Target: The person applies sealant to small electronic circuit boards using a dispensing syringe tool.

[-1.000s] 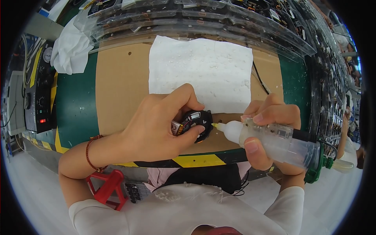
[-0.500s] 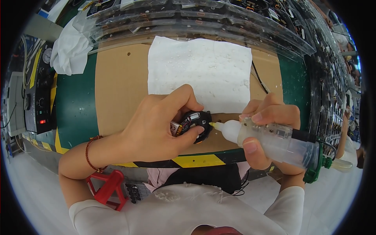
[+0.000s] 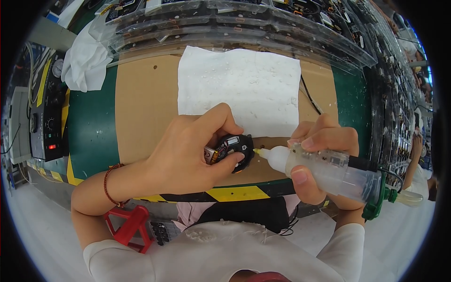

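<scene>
Between the thumb and fingers of my left hand [image 3: 183, 152] is a small round black device housing [image 3: 244, 155], tilted up on its side. Thin wires and a silver battery-like block [image 3: 209, 154] show at its left, partly covered by the fingers. My right hand [image 3: 329, 136] is wrapped round a dispensing syringe [image 3: 324, 173], clear with whitish contents and a green cap with a hose at its rear. The syringe's yellow nozzle [image 3: 258, 151] points left at the housing's right edge, very close to it; whether they touch I cannot tell.
A white cloth [image 3: 239, 89] specked with residue lies on brown cardboard [image 3: 145, 103] beyond my hands. Stacked clear trays [image 3: 235, 30] of parts line the back. To the left are a black control box [image 3: 47, 113] with a red light and crumpled white cloth [image 3: 85, 61]. Below stands a red stool [image 3: 131, 225].
</scene>
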### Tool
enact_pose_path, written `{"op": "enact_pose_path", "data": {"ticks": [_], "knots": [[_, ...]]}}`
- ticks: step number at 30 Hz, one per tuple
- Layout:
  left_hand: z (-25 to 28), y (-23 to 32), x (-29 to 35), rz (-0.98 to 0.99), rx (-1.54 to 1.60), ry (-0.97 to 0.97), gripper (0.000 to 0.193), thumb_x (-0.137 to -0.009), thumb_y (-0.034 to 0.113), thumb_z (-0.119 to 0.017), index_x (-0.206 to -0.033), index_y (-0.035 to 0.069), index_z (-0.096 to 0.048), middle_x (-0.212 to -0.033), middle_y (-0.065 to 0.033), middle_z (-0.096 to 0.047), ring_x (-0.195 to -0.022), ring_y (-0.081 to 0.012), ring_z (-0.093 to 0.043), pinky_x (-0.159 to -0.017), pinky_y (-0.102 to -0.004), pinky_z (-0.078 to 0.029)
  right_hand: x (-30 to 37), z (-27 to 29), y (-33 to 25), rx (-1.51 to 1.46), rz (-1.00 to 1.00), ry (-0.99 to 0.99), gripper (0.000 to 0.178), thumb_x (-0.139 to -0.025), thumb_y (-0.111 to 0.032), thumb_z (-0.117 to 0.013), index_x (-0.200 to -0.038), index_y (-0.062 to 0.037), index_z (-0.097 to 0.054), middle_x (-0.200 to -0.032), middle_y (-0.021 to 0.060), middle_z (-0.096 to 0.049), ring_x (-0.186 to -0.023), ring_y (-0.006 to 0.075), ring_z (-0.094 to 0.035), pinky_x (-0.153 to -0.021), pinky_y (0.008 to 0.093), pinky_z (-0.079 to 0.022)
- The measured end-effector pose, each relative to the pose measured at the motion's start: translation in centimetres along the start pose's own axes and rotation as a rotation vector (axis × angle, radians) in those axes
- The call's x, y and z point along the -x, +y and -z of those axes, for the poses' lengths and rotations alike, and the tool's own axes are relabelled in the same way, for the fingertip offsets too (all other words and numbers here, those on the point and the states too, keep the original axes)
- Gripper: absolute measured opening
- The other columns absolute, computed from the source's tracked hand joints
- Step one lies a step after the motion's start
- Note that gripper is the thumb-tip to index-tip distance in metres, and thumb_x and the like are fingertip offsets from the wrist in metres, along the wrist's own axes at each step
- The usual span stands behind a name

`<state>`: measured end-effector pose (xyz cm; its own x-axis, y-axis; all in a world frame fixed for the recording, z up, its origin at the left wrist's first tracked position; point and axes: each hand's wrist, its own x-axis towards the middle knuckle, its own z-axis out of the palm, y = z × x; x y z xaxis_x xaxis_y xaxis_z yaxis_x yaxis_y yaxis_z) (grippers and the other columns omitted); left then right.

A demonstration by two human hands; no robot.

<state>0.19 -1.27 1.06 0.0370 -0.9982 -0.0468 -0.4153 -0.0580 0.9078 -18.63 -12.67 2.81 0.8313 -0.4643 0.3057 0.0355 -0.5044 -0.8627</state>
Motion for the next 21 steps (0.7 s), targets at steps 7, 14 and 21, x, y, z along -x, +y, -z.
{"op": "enact_pose_path", "data": {"ticks": [7,14,21], "knots": [[0.9,0.3,-0.1,0.016,0.075,-0.003,0.025,-0.071,0.006,-0.065,-0.086,0.000,-0.045,-0.066,-0.0111,-0.058,-0.052,-0.0171,-0.057,-0.048,-0.0272,-0.043,-0.3,0.6,0.0,-0.143,0.098,0.026,0.037,-0.072,-0.021,-0.067,-0.094,-0.0118,-0.038,-0.074,0.0068,-0.039,-0.067,0.0185,-0.044,-0.069,0.0332,-0.043],[3.7,1.7,-0.5,-0.047,0.669,0.141,0.039,-0.073,0.004,-0.069,-0.101,0.002,-0.041,-0.092,-0.0087,-0.056,-0.075,-0.0116,-0.057,-0.063,-0.0232,-0.047,-0.4,0.9,2.6,-0.069,0.252,0.430,0.036,-0.076,-0.012,-0.064,-0.101,-0.0063,-0.038,-0.085,0.0106,-0.048,-0.071,0.0169,-0.051,-0.068,0.0283,-0.042],[16.7,2.6,-7.1,-0.164,-0.162,0.540,0.050,-0.066,0.004,-0.071,-0.109,0.002,-0.047,-0.095,-0.0065,-0.058,-0.082,-0.0118,-0.055,-0.076,-0.0239,-0.043,-0.6,0.7,1.9,0.114,0.210,0.346,0.030,-0.077,-0.012,-0.059,-0.099,-0.0060,-0.038,-0.083,0.0082,-0.046,-0.072,0.0132,-0.046,-0.065,0.0264,-0.039]]}}
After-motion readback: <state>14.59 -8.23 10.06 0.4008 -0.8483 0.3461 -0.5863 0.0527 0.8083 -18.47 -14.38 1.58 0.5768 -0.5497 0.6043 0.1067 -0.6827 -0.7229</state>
